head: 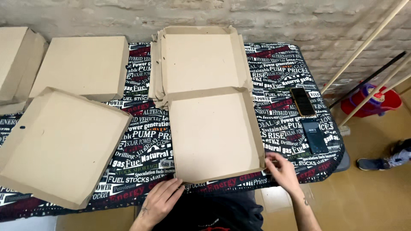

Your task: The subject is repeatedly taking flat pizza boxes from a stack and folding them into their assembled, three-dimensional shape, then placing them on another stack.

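**Both hands on the near edge of the open cardboard box**

Head view:
- Open cardboard box (214, 132) lies flat on the table (141, 141), centred in front of the person, its lid half unfolded away toward the wall. It sits on a stack of flat blanks (157, 68), probably so the next one is straight to hand.
- Left hand (160, 201) at the near left corner of the box. Fingers loosely spread, tips touching or just under the front wall. Not clamped on anything; no pinch visible.
- Right hand (281, 169) at the near right corner. Fingers partly curled, tips against the side wall where it meets the front flap. Cannot tell if it actually pinches the flap or just presses it.
- One hand per corner looks like bracing the front wall square.
- Another folded tray (60, 145) sits tilted at left, overhanging the table edge, well apart from both hands. Closed boxes (81, 64) are parked behind it near the wall, out of the working area.
- Two phones (308, 124) lie on the right of the table, near the right hand but not touching.
- Broom handles (368, 42) lean against the wall, a red bucket (376, 100) on the floor beside them.
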